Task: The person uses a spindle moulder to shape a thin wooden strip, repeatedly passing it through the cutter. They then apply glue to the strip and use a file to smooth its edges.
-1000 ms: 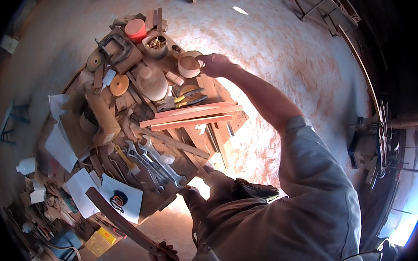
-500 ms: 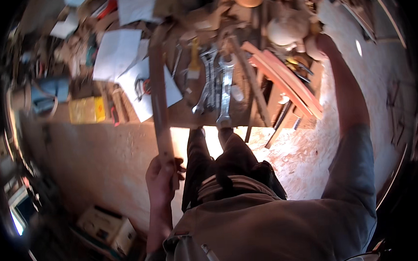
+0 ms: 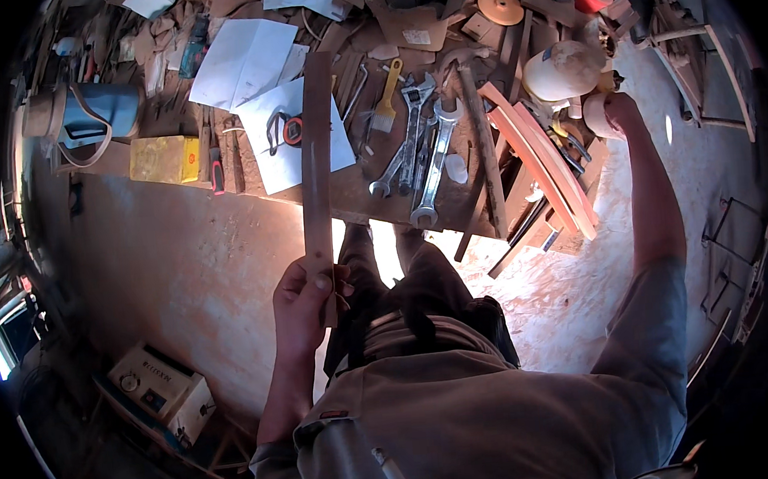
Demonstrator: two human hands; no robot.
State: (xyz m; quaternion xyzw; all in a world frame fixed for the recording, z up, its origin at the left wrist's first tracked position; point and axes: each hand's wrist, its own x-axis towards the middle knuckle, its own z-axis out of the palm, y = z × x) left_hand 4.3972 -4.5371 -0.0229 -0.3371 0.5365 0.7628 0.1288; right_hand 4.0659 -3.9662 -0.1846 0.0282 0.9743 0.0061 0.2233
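My left hand [image 3: 302,303] is wrapped round the lower end of a long flat brown wooden strip [image 3: 315,173], thumb on top. The strip points away from me, its far part above the white papers on the workbench. At the right end of the bench my right hand [image 3: 626,116] grips a pale, short cylindrical thing [image 3: 603,119]; most of its fingers are hidden. Close to it stands a dusty whitish rounded container [image 3: 561,71]. Several curved reddish wooden pieces [image 3: 539,162] lie nearer me.
Open-ended wrenches [image 3: 439,164], an adjustable wrench [image 3: 411,122], a yellow-handled brush [image 3: 386,97] and a hammer [image 3: 482,135] lie on the cluttered bench. Leftward are a yellow box [image 3: 165,160] and a blue container [image 3: 95,113]. A cream-coloured machine [image 3: 158,389] sits low at left.
The view has shifted, so the bench sits a little farther right and higher. My left hand still holds the wooden strip; my right hand stays at the pale cylindrical thing.
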